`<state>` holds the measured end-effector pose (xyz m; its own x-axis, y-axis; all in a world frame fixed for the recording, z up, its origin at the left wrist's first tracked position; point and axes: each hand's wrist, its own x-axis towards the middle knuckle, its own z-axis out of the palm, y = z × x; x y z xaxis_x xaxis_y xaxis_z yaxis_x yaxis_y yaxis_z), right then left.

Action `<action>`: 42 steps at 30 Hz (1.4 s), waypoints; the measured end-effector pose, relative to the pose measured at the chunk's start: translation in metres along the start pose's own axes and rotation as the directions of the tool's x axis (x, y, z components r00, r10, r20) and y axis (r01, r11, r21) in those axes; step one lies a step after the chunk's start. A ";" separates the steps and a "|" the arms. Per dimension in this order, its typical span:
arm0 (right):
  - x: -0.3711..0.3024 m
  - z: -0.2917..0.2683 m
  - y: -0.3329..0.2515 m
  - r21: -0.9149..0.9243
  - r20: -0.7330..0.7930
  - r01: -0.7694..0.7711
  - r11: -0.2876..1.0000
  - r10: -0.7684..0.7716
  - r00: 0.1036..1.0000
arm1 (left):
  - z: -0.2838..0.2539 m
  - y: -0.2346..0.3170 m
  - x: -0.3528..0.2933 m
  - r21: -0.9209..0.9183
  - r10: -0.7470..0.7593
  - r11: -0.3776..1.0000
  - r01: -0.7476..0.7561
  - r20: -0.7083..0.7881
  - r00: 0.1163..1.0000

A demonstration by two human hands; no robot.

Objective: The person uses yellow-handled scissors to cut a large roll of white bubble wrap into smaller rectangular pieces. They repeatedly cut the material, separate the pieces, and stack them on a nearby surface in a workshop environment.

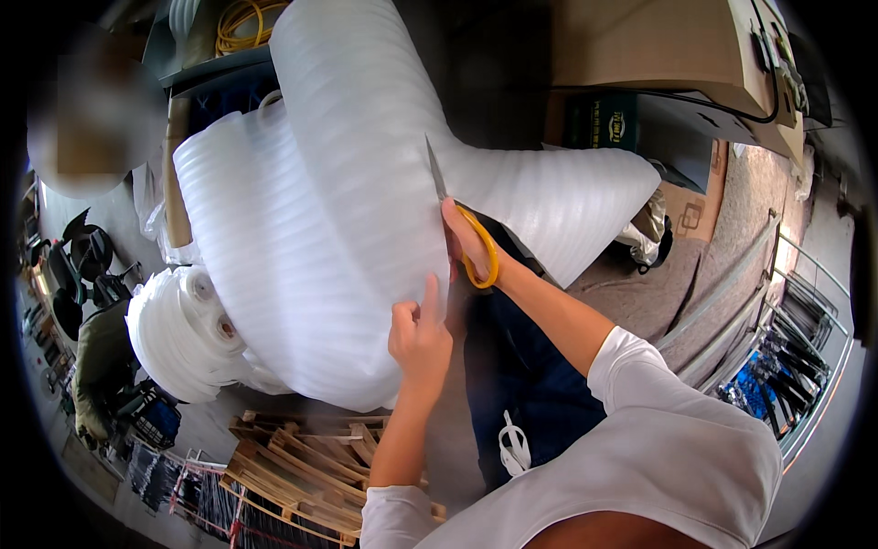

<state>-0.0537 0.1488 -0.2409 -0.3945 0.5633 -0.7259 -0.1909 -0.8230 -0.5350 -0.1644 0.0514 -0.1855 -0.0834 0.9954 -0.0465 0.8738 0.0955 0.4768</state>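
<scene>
A broad white foam sheet [302, 210] spreads across the middle in thick, ribbed folds. My right hand [464, 240] grips scissors with yellow handles [494, 259]. One pointed blade shows over the foam; where the other blade lies is hidden. At the sheet's near right edge, my left hand [422, 340] is closed on the foam, its index finger stretched forward and other fingers curled. Its thumb is out of sight. A wide piece of white foam [549, 188] extends to the right beyond the scissors.
Rolled white foam [187, 320] stands at the left, behind a stack of wooden pallets [302, 476]. Cardboard boxes [649, 50] are at the far right. A metal-railed cart [777, 357] holds dark items. Yellow coiled hose [242, 27] lies in a bin at the top left.
</scene>
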 end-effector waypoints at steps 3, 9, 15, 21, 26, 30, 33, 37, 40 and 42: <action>-0.016 0.001 -0.015 0.049 -0.084 0.074 0.996 -0.069 0.994 | -0.013 0.006 -0.003 0.015 0.069 0.997 -0.071 0.092 0.993; -0.031 -0.008 -0.037 -0.225 -0.152 0.072 0.972 -0.108 0.982 | -0.010 0.053 0.044 0.105 0.027 0.994 -0.031 0.041 0.999; -0.035 -0.006 -0.044 -0.427 -0.155 0.130 0.895 -0.214 0.964 | 0.022 0.053 0.110 0.014 -0.046 0.999 0.047 -0.083 0.996; -0.031 -0.005 -0.058 -0.336 -0.119 -0.039 0.941 -0.001 0.993 | 0.031 0.039 0.113 -0.265 -0.165 0.944 0.194 0.128 0.978; -0.016 -0.004 -0.059 -0.220 -0.091 0.048 0.974 -0.069 0.993 | 0.036 0.040 0.102 -0.289 -0.167 0.935 0.206 0.154 0.974; -0.005 -0.008 -0.062 -0.260 -0.051 0.128 0.957 -0.146 0.988 | 0.031 0.044 0.099 -0.166 -0.054 0.984 0.068 0.089 0.995; 0.005 -0.009 -0.068 -0.298 -0.081 0.087 0.951 -0.116 0.990 | 0.028 0.044 0.094 -0.108 -0.012 0.994 0.016 0.038 0.999; 0.016 -0.005 -0.085 -0.313 -0.055 0.023 0.949 -0.042 0.998 | 0.018 0.041 0.085 -0.085 -0.022 0.996 0.025 0.036 0.999; 0.022 0.004 -0.103 -0.365 -0.074 -0.022 0.931 -0.006 0.997 | 0.015 0.037 0.072 -0.111 -0.090 0.989 0.097 0.069 0.994; 0.047 0.004 -0.092 -0.358 -0.067 0.140 0.923 -0.175 0.982 | 0.010 0.039 0.068 -0.072 -0.036 0.997 0.040 0.054 0.998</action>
<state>-0.0579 0.2502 -0.2242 -0.2943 0.7023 -0.6482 0.0906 -0.6547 -0.7505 -0.1311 0.1230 -0.1792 -0.0893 0.9898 -0.1109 0.8328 0.1353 0.5368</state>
